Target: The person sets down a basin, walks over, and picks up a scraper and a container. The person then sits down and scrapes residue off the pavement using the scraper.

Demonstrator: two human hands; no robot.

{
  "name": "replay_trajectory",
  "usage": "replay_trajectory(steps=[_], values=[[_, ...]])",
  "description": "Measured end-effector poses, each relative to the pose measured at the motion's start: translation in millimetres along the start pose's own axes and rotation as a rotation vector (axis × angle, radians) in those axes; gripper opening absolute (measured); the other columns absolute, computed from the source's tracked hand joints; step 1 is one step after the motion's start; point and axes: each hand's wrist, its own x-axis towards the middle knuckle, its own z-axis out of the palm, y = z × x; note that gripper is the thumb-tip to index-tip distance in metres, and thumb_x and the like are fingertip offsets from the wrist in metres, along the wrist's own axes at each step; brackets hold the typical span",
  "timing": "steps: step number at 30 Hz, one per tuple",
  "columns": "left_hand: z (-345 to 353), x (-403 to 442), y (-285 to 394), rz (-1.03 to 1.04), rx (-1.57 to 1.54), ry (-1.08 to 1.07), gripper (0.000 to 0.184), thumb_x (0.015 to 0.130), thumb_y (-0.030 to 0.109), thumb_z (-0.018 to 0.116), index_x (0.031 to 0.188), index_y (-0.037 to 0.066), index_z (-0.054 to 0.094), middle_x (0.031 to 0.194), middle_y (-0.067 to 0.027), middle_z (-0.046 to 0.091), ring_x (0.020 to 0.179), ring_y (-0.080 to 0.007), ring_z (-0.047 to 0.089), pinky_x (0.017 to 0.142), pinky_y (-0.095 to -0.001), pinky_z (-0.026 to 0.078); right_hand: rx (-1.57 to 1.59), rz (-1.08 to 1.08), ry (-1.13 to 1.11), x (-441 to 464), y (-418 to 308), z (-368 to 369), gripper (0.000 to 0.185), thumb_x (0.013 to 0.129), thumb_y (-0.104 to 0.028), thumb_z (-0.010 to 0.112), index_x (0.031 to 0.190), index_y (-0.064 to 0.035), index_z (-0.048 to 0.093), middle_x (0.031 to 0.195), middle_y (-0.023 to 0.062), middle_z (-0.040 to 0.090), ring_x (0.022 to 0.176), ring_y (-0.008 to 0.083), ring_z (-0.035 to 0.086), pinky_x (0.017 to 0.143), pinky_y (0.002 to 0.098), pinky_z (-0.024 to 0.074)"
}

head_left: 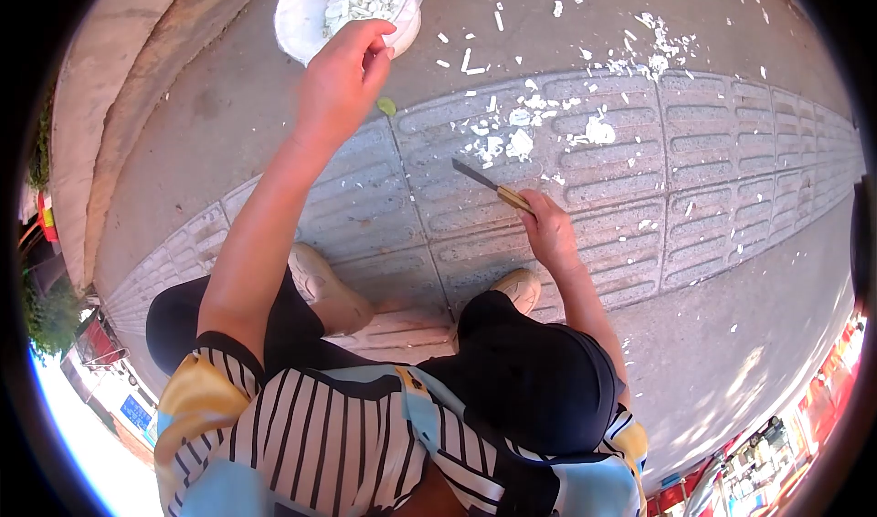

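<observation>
My left hand (349,69) reaches over the near rim of a white bucket (290,26). Its fingers are loosely bent, with a gap at the thumb and nothing visible in them. White chips (358,5) lie inside the bucket. In my right hand (550,234) is a knife (493,186), gripped by its wooden handle with the dark blade pointing up and left, low over the ribbed paving. Just beyond the blade, broken white flakes (519,144) are scattered on the tiles.
More white bits (658,60) spread across the pavement towards the upper right. A green leaf (386,106) lies near my left wrist. A stone step edge (123,106) runs along the left. My shoes (518,289) rest on the ribbed tiles.
</observation>
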Motion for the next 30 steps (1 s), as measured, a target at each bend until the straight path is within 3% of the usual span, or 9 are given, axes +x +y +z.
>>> replay_trajectory(steps=[5, 9, 15, 18, 23, 27, 30], values=[[13, -9, -6, -0.028, -0.087, -0.029, 0.021, 0.084, 0.006, 0.061, 0.105, 0.008, 0.061, 0.079, 0.0, 0.059, 0.067, -0.0077, 0.051, 0.058, -0.0223, 0.041, 0.047, 0.157, 0.059, 14, -4, -63, 0.028, 0.08, -0.006, 0.063, 0.107, -0.002, 0.061, 0.089, 0.0191, 0.064, 0.078, 0.0328, 0.063, 0.068, 0.0354, 0.0498], [20, -13, 0, -0.047, -0.103, -0.072, 0.02, 0.084, 0.006, 0.061, 0.104, 0.007, 0.061, 0.08, -0.0009, 0.059, 0.068, -0.0086, 0.052, 0.06, -0.0227, 0.042, 0.038, 0.048, -0.174, 43, -41, -69, 0.025, 0.081, -0.015, 0.063, 0.105, -0.0072, 0.063, 0.086, 0.0178, 0.065, 0.079, 0.034, 0.063, 0.07, 0.0378, 0.05], [16, -6, 6, -0.034, -0.096, -0.061, 0.02, 0.085, 0.007, 0.061, 0.105, 0.006, 0.061, 0.082, -0.0028, 0.061, 0.071, -0.0097, 0.054, 0.063, -0.0233, 0.044, -0.349, -0.009, -0.151, 95, -53, -57, 0.016, 0.079, -0.021, 0.063, 0.088, -0.0077, 0.064, 0.082, 0.0149, 0.065, 0.076, 0.0319, 0.062, 0.068, 0.0397, 0.0497], [16, -10, -2, -0.09, -0.14, -0.042, 0.02, 0.085, 0.008, 0.061, 0.105, 0.006, 0.061, 0.081, -0.0034, 0.061, 0.071, -0.01, 0.054, 0.063, -0.0236, 0.044, -0.362, 0.045, -0.135, 99, -62, -82, 0.015, 0.078, -0.021, 0.063, 0.087, -0.0086, 0.063, 0.08, 0.0135, 0.065, 0.076, 0.0303, 0.062, 0.067, 0.0409, 0.0495], [25, -19, -3, -0.11, -0.143, -0.121, 0.02, 0.085, 0.008, 0.06, 0.105, 0.006, 0.06, 0.081, -0.0032, 0.06, 0.07, -0.0102, 0.054, 0.064, -0.0235, 0.044, -0.333, -0.185, -0.29, 82, -61, -54, 0.013, 0.079, -0.021, 0.062, 0.087, -0.0104, 0.062, 0.079, 0.011, 0.064, 0.078, 0.0303, 0.061, 0.068, 0.0411, 0.0494], [28, -17, -1, -0.041, -0.116, -0.131, 0.019, 0.085, 0.009, 0.06, 0.104, 0.007, 0.06, 0.081, -0.0025, 0.061, 0.07, -0.0105, 0.054, 0.063, -0.0243, 0.044, -0.407, -0.136, -0.184, 87, -48, -57, 0.012, 0.078, -0.02, 0.062, 0.086, -0.011, 0.062, 0.079, 0.0105, 0.064, 0.078, 0.0318, 0.061, 0.068, 0.0412, 0.0491], [29, -19, -1, -0.065, -0.112, -0.164, 0.02, 0.085, 0.009, 0.06, 0.105, 0.007, 0.06, 0.081, -0.0028, 0.061, 0.07, -0.0118, 0.054, 0.063, -0.0261, 0.044, -0.392, -0.019, -0.082, 86, -45, -91, 0.016, 0.079, -0.017, 0.062, 0.093, -0.0105, 0.064, 0.076, 0.0095, 0.064, 0.072, 0.026, 0.062, 0.065, 0.038, 0.0488]])
